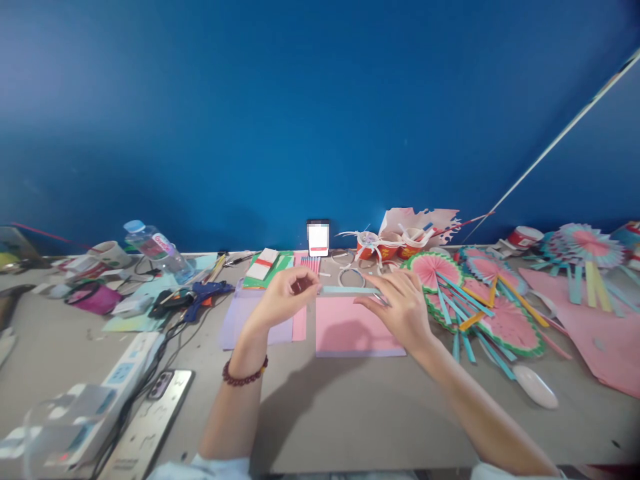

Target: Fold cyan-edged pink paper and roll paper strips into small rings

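A narrow light blue paper strip [345, 290] stretches level between my two hands, above the table. My left hand [287, 293] pinches its left end, thumb and fingertips together. At the other end, my right hand [403, 303] has the strip at its fingers, with the thumb held lower and somewhat apart. A small greyish bit shows between the right thumb and fingers, too blurred to name. Below the hands lies a pink paper sheet [357, 333], with their shadow on it. Purple paper [235, 323] lies under and beside my left hand.
Folded watermelon-pattern paper fans [515, 327] with strip handles lie to the right, near a white oval object [536, 387]. Red paper cups [390, 247] and a lit phone [319, 239] stand at the back. Leftward are a bottle [160, 247], blue glue gun [207, 297], power strip [120, 380] and another phone [150, 423].
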A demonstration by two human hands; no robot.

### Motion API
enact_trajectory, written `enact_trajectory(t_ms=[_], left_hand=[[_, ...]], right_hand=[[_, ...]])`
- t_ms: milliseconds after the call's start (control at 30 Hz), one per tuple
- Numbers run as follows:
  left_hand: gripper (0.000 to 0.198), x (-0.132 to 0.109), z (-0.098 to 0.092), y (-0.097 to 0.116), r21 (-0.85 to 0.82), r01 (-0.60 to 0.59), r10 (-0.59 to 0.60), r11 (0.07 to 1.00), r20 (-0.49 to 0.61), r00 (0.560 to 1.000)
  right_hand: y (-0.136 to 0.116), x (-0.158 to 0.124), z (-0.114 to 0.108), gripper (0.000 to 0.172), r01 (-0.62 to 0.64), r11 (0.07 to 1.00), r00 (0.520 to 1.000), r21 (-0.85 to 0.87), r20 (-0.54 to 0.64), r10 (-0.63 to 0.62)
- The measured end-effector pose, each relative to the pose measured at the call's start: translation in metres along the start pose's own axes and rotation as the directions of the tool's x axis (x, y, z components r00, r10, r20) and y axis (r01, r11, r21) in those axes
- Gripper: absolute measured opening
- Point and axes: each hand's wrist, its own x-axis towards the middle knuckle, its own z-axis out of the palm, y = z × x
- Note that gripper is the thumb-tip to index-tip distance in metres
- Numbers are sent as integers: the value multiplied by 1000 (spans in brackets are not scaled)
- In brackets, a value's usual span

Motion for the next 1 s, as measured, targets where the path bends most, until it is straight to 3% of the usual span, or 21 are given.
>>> enact_trajectory(t_ms=[100, 200, 400, 567, 700, 867, 1000], left_hand=[[15, -1, -5, -2, 7, -2, 2, 1000, -11, 1000], [14, -2, -7, -3, 6, -3, 3, 1000, -22, 1000], [14, -2, -7, -1, 20, 14, -14, 1000, -6, 1000], [16, -2, -2, -4, 30, 17, -18, 999, 47, 999], [17, -3, 4, -13, 65, 47, -55, 997, 135, 989], [22, -15, 19, -40, 35, 185, -188, 982, 253, 949], [28, -38, 37, -70, 27, 320, -318, 947, 230, 920]], right_hand=[[2, -6, -2, 33, -208, 944, 978, 257, 88, 191], [1, -10, -4, 25, -399, 802, 917, 444, 207, 342], [-3, -12, -10, 18, -633, 550, 767, 544, 345, 541], [-3, -23, -9, 25, -737, 391, 656, 552, 445, 610], [1, -39, -5, 26, -766, 343, 612, 544, 455, 647], [-1, -60, 2, 29, -825, 256, 534, 504, 546, 646], [-5, -82, 16, 35, -872, 230, 476, 432, 636, 607]])
